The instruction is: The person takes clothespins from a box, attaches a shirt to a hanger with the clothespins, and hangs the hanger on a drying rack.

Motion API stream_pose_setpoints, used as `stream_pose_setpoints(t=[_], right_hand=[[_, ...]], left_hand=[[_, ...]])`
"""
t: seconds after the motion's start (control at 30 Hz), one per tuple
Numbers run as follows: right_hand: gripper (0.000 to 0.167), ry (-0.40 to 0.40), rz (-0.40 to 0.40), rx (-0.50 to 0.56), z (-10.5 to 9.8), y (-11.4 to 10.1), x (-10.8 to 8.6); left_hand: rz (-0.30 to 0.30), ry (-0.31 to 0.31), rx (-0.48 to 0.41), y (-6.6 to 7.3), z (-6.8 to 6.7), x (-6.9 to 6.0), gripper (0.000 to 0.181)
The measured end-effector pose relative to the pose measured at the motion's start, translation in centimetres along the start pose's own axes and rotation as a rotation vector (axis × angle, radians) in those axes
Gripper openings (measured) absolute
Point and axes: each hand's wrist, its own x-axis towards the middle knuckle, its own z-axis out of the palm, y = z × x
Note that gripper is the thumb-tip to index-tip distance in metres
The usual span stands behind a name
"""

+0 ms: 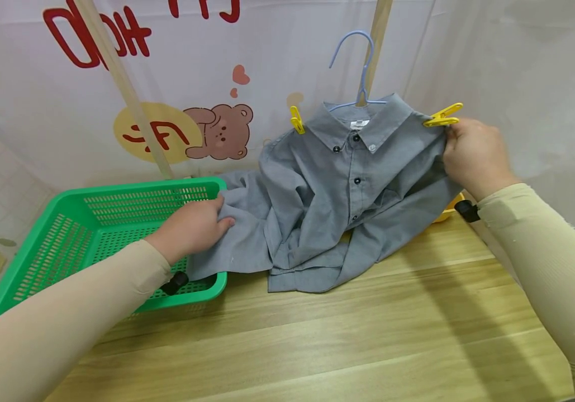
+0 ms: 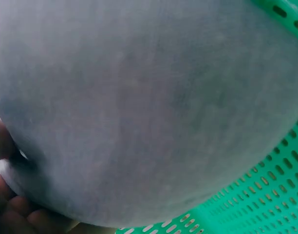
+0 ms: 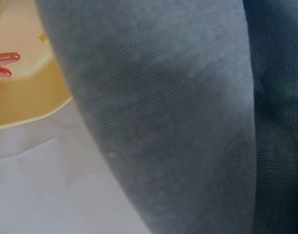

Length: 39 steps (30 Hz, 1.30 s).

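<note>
A grey button-up shirt (image 1: 317, 184) hangs on a blue hanger (image 1: 366, 67), its lower part spread on the table. Yellow clothespins sit at both shoulders, the left clothespin (image 1: 296, 120) upright and the right clothespin (image 1: 442, 115) slanting outward. My right hand (image 1: 478, 151) pinches the cloth just below the right clothespin. At the basket's rim, my left hand (image 1: 191, 226) grips a grey sleeve-like part of the cloth. Grey fabric (image 2: 139, 107) fills much of the left wrist view, with finger ends at its lower left. In the right wrist view, a draped grey fold (image 3: 158, 117) hides the hand.
A green plastic basket (image 1: 56, 206) stands on the wooden table (image 1: 292, 346) at the left, under part of the cloth. Behind the shirt is a yellow container (image 3: 32, 105) with a red clothespin (image 3: 3, 63) inside. Wooden poles (image 1: 121, 84) rise against the printed white curtain (image 1: 267, 44).
</note>
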Motion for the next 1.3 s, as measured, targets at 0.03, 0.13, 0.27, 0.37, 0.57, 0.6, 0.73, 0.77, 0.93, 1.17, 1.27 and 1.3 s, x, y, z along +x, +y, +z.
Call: stream_pose_setpoints(t=[0.03, 0.13, 0.27, 0.37, 0.57, 0.6, 0.73, 0.77, 0.93, 1.17, 1.27, 1.3], right_hand=[[0.035, -0.001, 0.002, 0.002, 0.0, 0.0, 0.0], [0.035, -0.005, 0.005, 0.007, -0.1, 0.0, -0.1], [0.035, -0.007, 0.012, 0.016, -0.2, 0.0, -0.2], [0.035, -0.006, 0.014, 0.017, -0.2, 0.0, -0.2], [0.037, -0.013, 0.012, 0.009, -0.3, -0.1, -0.3], [0.037, -0.014, 0.013, 0.011, -0.4, -0.1, -0.3], [0.038, -0.021, 0.037, 0.023, -0.5, -0.2, -0.2], [0.038, -0.021, 0.043, 0.025, -0.6, -0.2, -0.2], [0.037, -0.003, 0.053, 0.036, -0.6, -0.1, -0.2], [0.037, 0.029, 0.044, 0.040, -0.7, 0.0, -0.3], [0.036, 0.034, 0.039, 0.033, -0.7, -0.1, -0.3], [0.036, 0.033, 0.039, 0.030, -0.7, -0.1, -0.3]], left_hand=[[0.004, 0.010, 0.006, 0.1, 0.0, -0.1, 0.067], [0.028, 0.046, 0.027, 0.2, 0.0, -0.3, 0.053], [0.090, 0.121, 0.079, 0.1, 0.1, -0.5, 0.025], [0.125, 0.170, 0.124, 0.1, 0.1, -0.5, 0.016], [0.141, 0.227, 0.162, 0.7, -0.9, -0.9, 0.020], [0.148, 0.242, 0.164, 0.8, -1.2, -1.0, 0.021], [0.191, 0.305, 0.178, 1.7, -2.5, -1.3, 0.022], [0.203, 0.322, 0.179, 2.0, -2.9, -1.4, 0.022], [0.252, 0.410, 0.173, 3.5, -4.5, -1.0, 0.024], [0.328, 0.453, 0.207, 5.6, -5.1, 0.1, 0.025], [0.362, 0.421, 0.195, 6.5, -4.7, 0.8, 0.027], [0.375, 0.411, 0.189, 6.8, -4.6, 1.0, 0.028]])
